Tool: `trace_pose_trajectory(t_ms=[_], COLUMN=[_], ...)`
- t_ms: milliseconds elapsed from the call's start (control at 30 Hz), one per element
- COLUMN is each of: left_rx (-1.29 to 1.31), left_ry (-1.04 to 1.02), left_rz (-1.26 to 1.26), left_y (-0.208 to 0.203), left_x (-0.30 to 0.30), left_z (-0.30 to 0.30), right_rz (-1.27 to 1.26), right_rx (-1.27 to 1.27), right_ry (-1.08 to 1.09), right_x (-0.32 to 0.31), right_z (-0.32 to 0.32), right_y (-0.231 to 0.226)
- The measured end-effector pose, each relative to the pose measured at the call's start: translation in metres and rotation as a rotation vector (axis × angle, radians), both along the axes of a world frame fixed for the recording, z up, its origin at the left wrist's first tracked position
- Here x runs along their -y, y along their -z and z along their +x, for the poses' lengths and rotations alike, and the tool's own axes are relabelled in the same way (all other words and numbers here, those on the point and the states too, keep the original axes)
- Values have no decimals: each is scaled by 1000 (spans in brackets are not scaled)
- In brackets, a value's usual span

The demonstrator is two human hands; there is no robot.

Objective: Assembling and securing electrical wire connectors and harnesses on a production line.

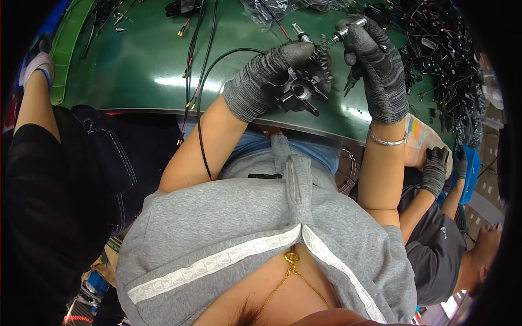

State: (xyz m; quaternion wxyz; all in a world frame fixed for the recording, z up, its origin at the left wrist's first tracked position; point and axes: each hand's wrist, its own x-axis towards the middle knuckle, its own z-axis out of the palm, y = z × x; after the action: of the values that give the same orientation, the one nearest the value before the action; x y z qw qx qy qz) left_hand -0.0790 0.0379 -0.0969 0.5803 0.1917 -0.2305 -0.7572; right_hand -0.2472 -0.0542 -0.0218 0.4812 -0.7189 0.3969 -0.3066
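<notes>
Grey knit gloves cover both hands. My left hand (265, 76) is closed around a black plastic part (300, 92) with jutting arms and a round light centre, held above the table's near edge. A coil spring (324, 60) stands by that part, close to my left fingertips. A black cable (204, 87) runs from my left hand down past the forearm. My right hand (376, 68) pinches a small shiny metal cylinder (343, 33) near the spring's upper end. From beneath the right palm a dark pointed tool tip (349, 86) sticks out; its kind is hidden.
The table (141, 65) is green. A large heap of black cables (446, 54) lies at the right, and clear plastic bags (266, 11) lie at the far side. Loose metal pieces (119, 20) sit far left. Co-workers' hands (435, 174) (39, 68) are on both sides.
</notes>
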Motion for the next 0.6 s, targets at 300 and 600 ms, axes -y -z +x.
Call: trace_pose_trajectory(t_ms=[300,600], left_rx=[61,107], left_ry=[4,-11], left_rz=[25,26], left_y=[2,-24], left_x=[1,-9], left_z=[-5,-23], right_rz=[26,71], right_rx=[-201,69], right_ry=[-93,-69], right_x=[16,-5], right_z=[-13,-45], right_y=[-4,-11])
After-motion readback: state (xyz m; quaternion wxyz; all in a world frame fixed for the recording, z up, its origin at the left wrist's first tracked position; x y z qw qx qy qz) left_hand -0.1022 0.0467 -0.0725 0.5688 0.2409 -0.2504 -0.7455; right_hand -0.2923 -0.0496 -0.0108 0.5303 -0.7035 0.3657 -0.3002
